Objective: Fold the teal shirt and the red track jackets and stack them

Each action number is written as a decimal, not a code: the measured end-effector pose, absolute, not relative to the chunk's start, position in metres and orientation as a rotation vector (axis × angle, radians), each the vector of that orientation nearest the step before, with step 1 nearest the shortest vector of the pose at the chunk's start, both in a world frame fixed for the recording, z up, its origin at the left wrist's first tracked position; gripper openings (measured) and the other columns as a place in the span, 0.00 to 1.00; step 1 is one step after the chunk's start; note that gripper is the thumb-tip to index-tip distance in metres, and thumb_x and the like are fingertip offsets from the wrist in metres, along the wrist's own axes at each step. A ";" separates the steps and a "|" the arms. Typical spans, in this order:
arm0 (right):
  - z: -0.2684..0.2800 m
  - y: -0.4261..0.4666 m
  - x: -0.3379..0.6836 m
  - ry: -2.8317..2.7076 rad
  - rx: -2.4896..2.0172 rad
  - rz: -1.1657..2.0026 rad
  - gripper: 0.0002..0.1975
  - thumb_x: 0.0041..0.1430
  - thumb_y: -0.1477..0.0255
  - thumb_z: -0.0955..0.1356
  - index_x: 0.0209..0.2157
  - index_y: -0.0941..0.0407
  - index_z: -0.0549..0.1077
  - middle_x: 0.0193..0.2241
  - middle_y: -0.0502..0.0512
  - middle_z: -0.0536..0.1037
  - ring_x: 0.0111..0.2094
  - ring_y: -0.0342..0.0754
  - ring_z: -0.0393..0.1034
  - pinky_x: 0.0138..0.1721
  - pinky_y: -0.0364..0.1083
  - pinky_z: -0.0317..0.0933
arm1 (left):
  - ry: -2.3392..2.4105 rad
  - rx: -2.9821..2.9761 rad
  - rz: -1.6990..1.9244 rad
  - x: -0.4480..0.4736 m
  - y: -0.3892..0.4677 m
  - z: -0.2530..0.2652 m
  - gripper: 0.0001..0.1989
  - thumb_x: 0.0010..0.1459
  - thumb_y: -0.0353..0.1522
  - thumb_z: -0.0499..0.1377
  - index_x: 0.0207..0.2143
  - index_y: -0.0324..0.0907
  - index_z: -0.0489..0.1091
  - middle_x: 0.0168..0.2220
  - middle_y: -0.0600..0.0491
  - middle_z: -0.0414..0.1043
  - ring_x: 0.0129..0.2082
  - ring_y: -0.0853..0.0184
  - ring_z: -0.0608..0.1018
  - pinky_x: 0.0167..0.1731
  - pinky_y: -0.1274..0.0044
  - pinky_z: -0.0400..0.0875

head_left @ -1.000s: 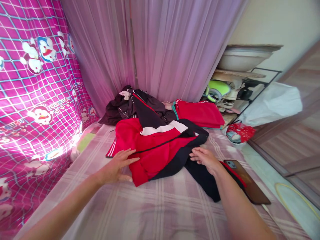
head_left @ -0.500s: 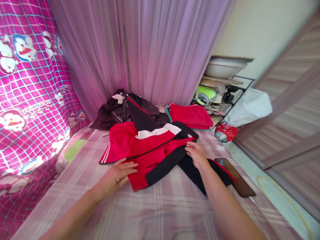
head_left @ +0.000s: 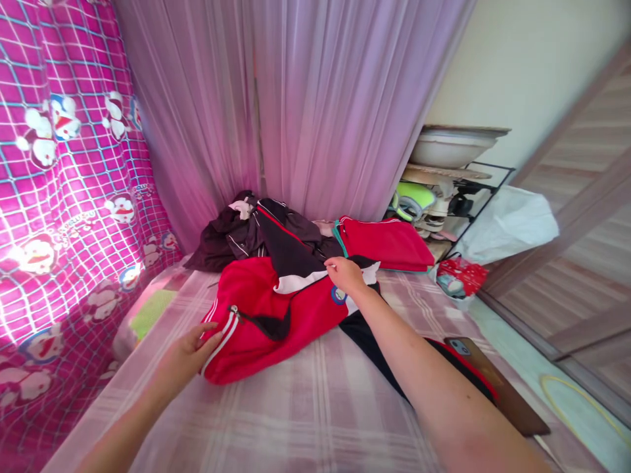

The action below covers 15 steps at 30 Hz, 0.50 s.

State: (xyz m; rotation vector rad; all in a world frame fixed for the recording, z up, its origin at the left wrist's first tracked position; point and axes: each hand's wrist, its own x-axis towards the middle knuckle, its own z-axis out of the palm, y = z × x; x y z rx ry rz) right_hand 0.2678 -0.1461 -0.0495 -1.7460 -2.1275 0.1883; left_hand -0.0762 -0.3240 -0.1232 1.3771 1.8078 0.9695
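A red, black and white zip-up track jacket (head_left: 308, 322) lies spread on the bed, with its front panel turned toward me and a round blue badge on the chest. My left hand (head_left: 192, 348) is closed on the white-striped hem at the left, close to the zipper end. Higher up, near the white and black part by the collar, my right hand (head_left: 348, 276) pinches the jacket's edge. One black sleeve stretches away toward the curtain. The other runs under my right forearm, which partly hides it.
Behind the jacket sit a heap of dark clothes (head_left: 221, 240) and a folded red garment stack (head_left: 387, 244). A phone (head_left: 497, 387) with a cable lies at the right. Beyond the bed edge stand a shelf rack (head_left: 486, 203) and a red bag (head_left: 461, 276).
The near front panel has been flipped over toward me, showing the badge and zipper. My left hand moved left to the hem; my right hand moved left and inward over the jacket.
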 end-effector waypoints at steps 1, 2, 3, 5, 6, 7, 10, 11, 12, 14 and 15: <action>-0.050 -0.142 0.269 -2.131 -1.786 0.173 0.16 0.62 0.73 0.62 0.45 0.52 0.79 0.48 0.54 0.80 0.50 0.52 0.73 0.50 0.46 0.63 | 1.862 1.399 0.977 -0.083 -0.320 -0.125 0.35 0.47 0.60 0.56 0.46 0.45 0.72 0.23 0.56 0.76 0.24 0.60 0.79 0.23 0.70 0.74; -0.049 -0.137 0.268 -2.124 -1.823 0.163 0.16 0.63 0.72 0.62 0.46 0.51 0.78 0.48 0.53 0.80 0.49 0.52 0.73 0.49 0.46 0.63 | 1.922 1.447 0.987 -0.089 -0.315 -0.126 0.34 0.48 0.59 0.56 0.49 0.45 0.71 0.23 0.56 0.75 0.24 0.60 0.79 0.23 0.70 0.74; -0.048 -0.130 0.266 -2.117 -1.849 0.156 0.16 0.63 0.71 0.61 0.47 0.51 0.78 0.47 0.53 0.80 0.49 0.52 0.73 0.48 0.46 0.64 | 1.980 1.519 1.004 -0.092 -0.309 -0.126 0.34 0.50 0.57 0.55 0.51 0.45 0.70 0.26 0.55 0.77 0.27 0.59 0.80 0.26 0.69 0.75; -0.043 -0.117 0.256 -2.118 -1.868 0.147 0.17 0.65 0.67 0.61 0.50 0.51 0.76 0.46 0.54 0.81 0.48 0.53 0.74 0.46 0.47 0.64 | 2.056 1.707 1.070 -0.093 -0.294 -0.124 0.31 0.53 0.55 0.54 0.52 0.46 0.69 0.38 0.49 0.79 0.40 0.55 0.81 0.40 0.64 0.76; -0.042 -0.110 0.249 -2.126 -1.868 0.142 0.18 0.65 0.64 0.61 0.51 0.51 0.75 0.46 0.55 0.80 0.48 0.53 0.74 0.46 0.47 0.64 | 2.063 1.799 1.092 -0.090 -0.286 -0.123 0.31 0.54 0.54 0.54 0.54 0.45 0.68 0.47 0.46 0.78 0.48 0.54 0.79 0.48 0.62 0.73; -0.041 -0.104 0.241 -2.136 -1.866 0.134 0.20 0.65 0.61 0.61 0.53 0.52 0.73 0.47 0.57 0.80 0.48 0.54 0.74 0.46 0.47 0.64 | 2.062 1.870 1.093 -0.086 -0.278 -0.123 0.32 0.55 0.53 0.53 0.55 0.45 0.67 0.54 0.44 0.74 0.55 0.53 0.74 0.54 0.61 0.68; -0.044 -0.086 0.217 -2.147 -1.903 0.161 0.29 0.62 0.53 0.63 0.58 0.57 0.68 0.53 0.65 0.75 0.52 0.58 0.71 0.49 0.50 0.63 | 2.120 1.908 0.926 -0.072 -0.261 -0.134 0.37 0.55 0.52 0.54 0.62 0.42 0.61 0.64 0.40 0.62 0.63 0.49 0.66 0.59 0.55 0.61; -0.047 -0.081 0.211 -2.138 -1.924 0.210 0.33 0.60 0.51 0.65 0.59 0.58 0.66 0.54 0.68 0.74 0.53 0.60 0.70 0.49 0.52 0.63 | 2.151 1.894 0.852 -0.068 -0.258 -0.141 0.38 0.55 0.52 0.55 0.63 0.42 0.59 0.65 0.39 0.60 0.63 0.48 0.65 0.59 0.54 0.61; -0.052 -0.077 0.206 -2.117 -1.941 0.298 0.36 0.57 0.51 0.67 0.59 0.60 0.65 0.53 0.70 0.74 0.53 0.61 0.70 0.50 0.52 0.64 | 2.178 1.890 0.801 -0.065 -0.256 -0.148 0.38 0.56 0.51 0.55 0.64 0.42 0.58 0.65 0.38 0.60 0.63 0.47 0.65 0.58 0.53 0.61; -0.060 -0.069 0.200 -2.003 -1.943 0.582 0.35 0.50 0.56 0.74 0.55 0.60 0.68 0.46 0.67 0.78 0.50 0.60 0.73 0.49 0.53 0.64 | 2.200 1.920 0.771 -0.064 -0.257 -0.164 0.37 0.57 0.49 0.55 0.66 0.44 0.55 0.65 0.39 0.59 0.63 0.48 0.66 0.59 0.52 0.59; -0.064 -0.066 0.199 -1.924 -1.920 0.725 0.31 0.46 0.62 0.76 0.51 0.59 0.71 0.40 0.64 0.81 0.46 0.59 0.75 0.48 0.53 0.65 | 2.194 1.943 0.776 -0.065 -0.258 -0.171 0.37 0.58 0.48 0.56 0.66 0.46 0.55 0.66 0.40 0.59 0.63 0.48 0.66 0.60 0.51 0.58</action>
